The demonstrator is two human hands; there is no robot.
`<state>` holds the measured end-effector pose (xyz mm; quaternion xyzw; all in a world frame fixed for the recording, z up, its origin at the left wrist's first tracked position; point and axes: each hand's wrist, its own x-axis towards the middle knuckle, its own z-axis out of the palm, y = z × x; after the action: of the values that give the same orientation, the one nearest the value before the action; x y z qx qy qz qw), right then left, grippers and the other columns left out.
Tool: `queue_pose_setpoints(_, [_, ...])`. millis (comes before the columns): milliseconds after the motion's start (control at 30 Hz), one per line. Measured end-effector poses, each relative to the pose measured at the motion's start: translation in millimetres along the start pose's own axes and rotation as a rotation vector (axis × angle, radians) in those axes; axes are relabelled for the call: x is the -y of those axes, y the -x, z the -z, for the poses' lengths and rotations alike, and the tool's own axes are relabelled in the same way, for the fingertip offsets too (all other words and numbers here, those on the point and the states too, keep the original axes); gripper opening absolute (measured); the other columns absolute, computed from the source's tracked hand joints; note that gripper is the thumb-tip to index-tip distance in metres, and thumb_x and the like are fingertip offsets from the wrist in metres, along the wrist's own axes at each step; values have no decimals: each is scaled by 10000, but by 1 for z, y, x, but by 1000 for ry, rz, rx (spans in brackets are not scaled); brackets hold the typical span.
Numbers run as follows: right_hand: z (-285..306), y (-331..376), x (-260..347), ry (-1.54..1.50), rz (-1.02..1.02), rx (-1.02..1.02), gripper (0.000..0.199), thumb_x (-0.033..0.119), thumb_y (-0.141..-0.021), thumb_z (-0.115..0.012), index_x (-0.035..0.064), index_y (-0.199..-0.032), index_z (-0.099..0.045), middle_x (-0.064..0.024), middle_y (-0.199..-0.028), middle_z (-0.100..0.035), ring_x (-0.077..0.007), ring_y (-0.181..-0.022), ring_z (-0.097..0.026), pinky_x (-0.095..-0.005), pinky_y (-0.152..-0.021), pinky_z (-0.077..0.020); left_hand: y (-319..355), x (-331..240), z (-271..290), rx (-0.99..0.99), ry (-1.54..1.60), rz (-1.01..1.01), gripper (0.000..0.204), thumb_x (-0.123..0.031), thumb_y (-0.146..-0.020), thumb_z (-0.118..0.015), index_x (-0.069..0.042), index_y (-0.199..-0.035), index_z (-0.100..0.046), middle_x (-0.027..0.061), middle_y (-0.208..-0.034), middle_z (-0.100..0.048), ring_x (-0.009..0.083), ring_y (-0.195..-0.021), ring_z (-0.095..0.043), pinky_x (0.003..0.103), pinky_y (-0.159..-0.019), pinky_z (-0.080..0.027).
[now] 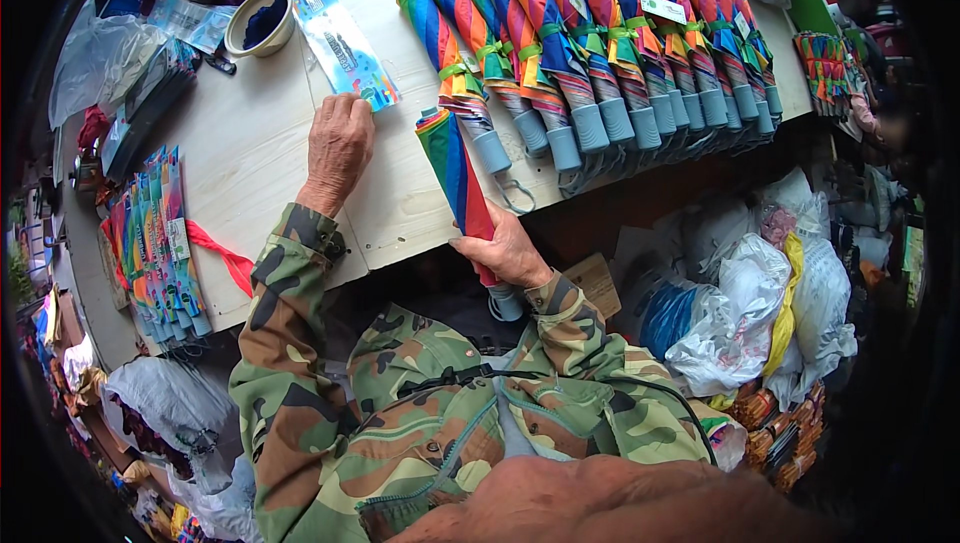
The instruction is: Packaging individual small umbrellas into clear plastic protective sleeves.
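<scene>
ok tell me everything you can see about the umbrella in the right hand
The folded umbrella has rainbow panels of green, orange, blue and red fabric and a grey-blue handle at its near end. It lies tilted across the pale table's front edge, handle overhanging. The right hand grips its lower part.

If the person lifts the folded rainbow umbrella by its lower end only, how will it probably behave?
The folded rainbow-striped umbrella looks stiff along its length, so it should probably lift as one piece. Its fabric folds seem unstrapped, so they may loosen. The right hand grips near the grey handle, so the far end might dip.
</scene>
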<state>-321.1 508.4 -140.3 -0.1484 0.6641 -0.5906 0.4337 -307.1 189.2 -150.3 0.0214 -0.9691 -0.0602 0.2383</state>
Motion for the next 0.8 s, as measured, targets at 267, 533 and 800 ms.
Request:
queue_pose_setpoints(267, [8,17,22,239,139,-62,704,296,-920,-832,-24,-1479,-547,-245,-1225,-750,-385,-1052,-756,-434,-968,-582,39,-71,27,186,77,73,127,-69,-925,-707,-41,-956,-586,139,-937,-614,339,-879,-621,474,-796,-547])
queue_pose_setpoints(533, [9,28,18,689,433,-119,837,206,-943,-770,84,-1684,-401,-254,-1258,-710,-474,-1053,-725,-496,-898,-600,45,-44,14,405,788,543,69,-58,-996,-720,9,-982,-711,123,-852,-734,230,-781,-717,339,-752,-569])
queue_pose_setpoints(800, [14,44,16,563,497,-246,806,101,-906,-809,77,-1649,-497,-251,-1338,-713,-442,-1092,-743,-452,-950,-604,33,-20,25,596,1273,760,155,-104,-1067,-692,34,-1052,-760,37,-875,-722,115,-730,-687,292,-700,-591])
